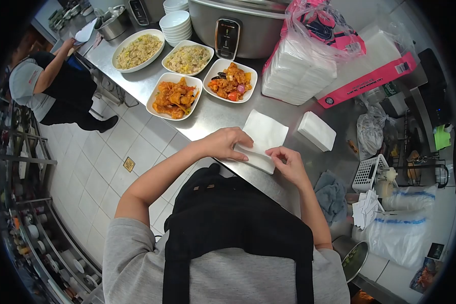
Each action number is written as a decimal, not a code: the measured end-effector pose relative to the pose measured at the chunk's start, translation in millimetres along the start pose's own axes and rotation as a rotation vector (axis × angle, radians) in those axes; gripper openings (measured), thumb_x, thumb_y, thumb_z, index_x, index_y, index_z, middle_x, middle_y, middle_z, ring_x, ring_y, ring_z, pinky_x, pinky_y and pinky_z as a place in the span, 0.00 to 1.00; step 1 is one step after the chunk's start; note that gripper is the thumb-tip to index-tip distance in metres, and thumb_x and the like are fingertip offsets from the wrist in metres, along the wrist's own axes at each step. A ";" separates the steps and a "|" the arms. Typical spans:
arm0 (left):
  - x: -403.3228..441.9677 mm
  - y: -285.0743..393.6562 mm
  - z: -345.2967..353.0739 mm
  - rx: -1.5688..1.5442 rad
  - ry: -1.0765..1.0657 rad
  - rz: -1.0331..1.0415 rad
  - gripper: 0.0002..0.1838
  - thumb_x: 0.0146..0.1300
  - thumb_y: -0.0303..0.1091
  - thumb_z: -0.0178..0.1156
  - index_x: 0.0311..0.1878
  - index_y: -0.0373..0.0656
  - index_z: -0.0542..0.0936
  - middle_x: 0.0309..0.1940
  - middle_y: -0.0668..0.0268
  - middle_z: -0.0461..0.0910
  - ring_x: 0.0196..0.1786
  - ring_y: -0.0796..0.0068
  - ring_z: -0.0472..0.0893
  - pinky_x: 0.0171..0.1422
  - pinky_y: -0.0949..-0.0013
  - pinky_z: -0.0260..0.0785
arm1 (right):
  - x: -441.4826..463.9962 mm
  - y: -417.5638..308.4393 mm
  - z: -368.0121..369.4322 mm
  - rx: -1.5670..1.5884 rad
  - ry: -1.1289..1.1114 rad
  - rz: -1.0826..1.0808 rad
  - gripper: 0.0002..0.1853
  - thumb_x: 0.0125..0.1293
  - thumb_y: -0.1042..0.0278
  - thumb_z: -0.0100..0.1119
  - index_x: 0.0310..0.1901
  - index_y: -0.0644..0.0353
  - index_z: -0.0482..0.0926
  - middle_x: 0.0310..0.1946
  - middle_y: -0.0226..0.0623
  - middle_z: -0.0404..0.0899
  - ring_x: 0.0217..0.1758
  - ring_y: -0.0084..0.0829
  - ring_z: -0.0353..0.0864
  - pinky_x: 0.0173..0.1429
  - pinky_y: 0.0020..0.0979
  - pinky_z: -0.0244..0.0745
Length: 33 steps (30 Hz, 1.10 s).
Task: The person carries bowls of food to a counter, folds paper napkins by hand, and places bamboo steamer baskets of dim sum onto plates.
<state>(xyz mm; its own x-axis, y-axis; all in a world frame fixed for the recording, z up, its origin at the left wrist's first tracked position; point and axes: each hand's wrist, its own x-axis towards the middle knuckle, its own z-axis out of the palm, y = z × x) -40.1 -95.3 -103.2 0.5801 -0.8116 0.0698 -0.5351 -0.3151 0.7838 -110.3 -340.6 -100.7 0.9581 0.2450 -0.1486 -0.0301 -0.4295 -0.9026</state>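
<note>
A white paper napkin (266,129) lies partly folded on the steel counter in front of me, its near part doubled over. My left hand (227,144) is curled at the left end of the fold, with thumb and fingers on the paper. At the fold's right end, my right hand (289,164) pinches the napkin between thumb and fingers. Just to the right sits a neat stack of folded napkins (317,131). Behind it stands a tall pile of white napkins (300,68) in an opened pink plastic pack.
Fried rice plates (138,50) and bowls of saucy fried pieces (176,96) stand at the left. Behind are stacked bowls (176,26) and a large cooker (248,30). A grey cloth (331,196) and white basket (370,172) lie right. Another person (55,86) holds paper at far left.
</note>
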 end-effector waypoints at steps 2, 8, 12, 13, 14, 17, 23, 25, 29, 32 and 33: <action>0.3 -4.1 6.0 0.058 0.088 0.136 0.13 0.52 0.33 0.62 0.41 0.40 0.80 0.40 0.63 0.80 0.42 0.65 0.77 0.47 0.66 0.70 | -1.2 -6.2 -5.2 0.021 -0.001 -0.052 0.07 0.54 0.74 0.56 0.34 0.67 0.75 0.40 0.38 0.80 0.38 0.28 0.78 0.46 0.27 0.72; 3.7 18.5 3.3 0.035 0.169 0.089 0.09 0.54 0.31 0.59 0.39 0.41 0.81 0.33 0.59 0.80 0.37 0.62 0.78 0.44 0.66 0.70 | -11.5 -16.0 -9.3 -0.148 0.011 -0.293 0.11 0.53 0.70 0.60 0.38 0.64 0.77 0.33 0.36 0.81 0.36 0.26 0.78 0.43 0.25 0.72; 9.1 9.2 8.5 -0.149 -0.002 -0.223 0.15 0.54 0.35 0.61 0.45 0.42 0.77 0.23 0.60 0.77 0.28 0.62 0.77 0.36 0.64 0.68 | -4.1 12.9 -10.3 -0.149 -0.011 0.085 0.12 0.53 0.69 0.61 0.38 0.65 0.78 0.29 0.35 0.80 0.32 0.25 0.78 0.38 0.25 0.71; 12.6 7.7 9.9 -0.257 0.006 -0.319 0.20 0.53 0.36 0.62 0.49 0.42 0.74 0.20 0.60 0.76 0.26 0.63 0.77 0.33 0.65 0.67 | 2.2 29.0 -4.4 0.042 0.093 0.105 0.12 0.53 0.69 0.61 0.37 0.66 0.77 0.27 0.36 0.79 0.31 0.24 0.77 0.37 0.25 0.70; 15.7 7.1 10.8 -0.255 0.001 -0.317 0.20 0.53 0.36 0.62 0.49 0.42 0.74 0.20 0.60 0.76 0.26 0.63 0.77 0.33 0.65 0.67 | 7.4 43.0 -1.2 0.232 0.198 0.121 0.11 0.53 0.69 0.61 0.37 0.67 0.77 0.25 0.36 0.79 0.29 0.23 0.77 0.35 0.25 0.69; 20.5 6.9 15.2 -0.288 0.104 -0.374 0.28 0.52 0.38 0.63 0.56 0.44 0.68 0.19 0.61 0.74 0.25 0.67 0.77 0.31 0.66 0.67 | 16.7 48.0 4.6 0.292 0.327 0.150 0.11 0.54 0.69 0.60 0.35 0.68 0.77 0.24 0.39 0.79 0.29 0.22 0.76 0.34 0.27 0.69; 28.0 0.2 26.6 -0.122 0.233 -0.462 0.31 0.53 0.36 0.61 0.60 0.45 0.62 0.19 0.62 0.75 0.24 0.63 0.77 0.30 0.64 0.67 | 26.5 52.6 6.1 0.052 0.464 0.198 0.11 0.54 0.67 0.61 0.34 0.67 0.77 0.24 0.42 0.79 0.28 0.27 0.78 0.32 0.29 0.69; 29.8 2.3 27.5 -0.042 0.282 -0.461 0.31 0.55 0.35 0.60 0.62 0.45 0.60 0.18 0.63 0.74 0.23 0.61 0.77 0.29 0.62 0.67 | 27.8 46.3 4.1 -0.025 0.465 0.223 0.12 0.54 0.66 0.60 0.34 0.67 0.76 0.23 0.44 0.78 0.27 0.30 0.78 0.32 0.31 0.69; 30.6 -1.5 33.0 -0.016 0.342 -0.428 0.31 0.55 0.36 0.59 0.62 0.45 0.59 0.17 0.63 0.74 0.22 0.61 0.76 0.28 0.61 0.66 | 31.2 42.6 4.7 -0.175 0.492 0.215 0.14 0.56 0.61 0.58 0.35 0.65 0.75 0.22 0.48 0.76 0.26 0.41 0.77 0.31 0.38 0.67; 31.7 -4.7 35.5 0.037 0.366 -0.398 0.31 0.55 0.37 0.60 0.62 0.46 0.60 0.17 0.63 0.74 0.22 0.61 0.76 0.27 0.60 0.67 | 32.6 40.5 3.4 -0.260 0.463 0.216 0.15 0.57 0.59 0.56 0.37 0.64 0.74 0.22 0.48 0.75 0.27 0.46 0.76 0.32 0.41 0.67; 32.1 -5.6 36.5 0.088 0.375 -0.373 0.32 0.55 0.37 0.60 0.62 0.46 0.60 0.16 0.64 0.73 0.20 0.60 0.75 0.27 0.60 0.68 | 32.9 39.3 3.5 -0.260 0.460 0.218 0.15 0.57 0.59 0.56 0.37 0.64 0.74 0.22 0.48 0.75 0.27 0.46 0.76 0.32 0.41 0.67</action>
<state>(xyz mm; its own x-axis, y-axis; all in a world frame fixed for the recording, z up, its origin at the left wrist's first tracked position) -40.9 -137.6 -127.8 0.9115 -0.4106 0.0247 -0.2911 -0.6013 0.7441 -81.0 -346.4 -142.5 0.9648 -0.2518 -0.0764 -0.2255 -0.6416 -0.7331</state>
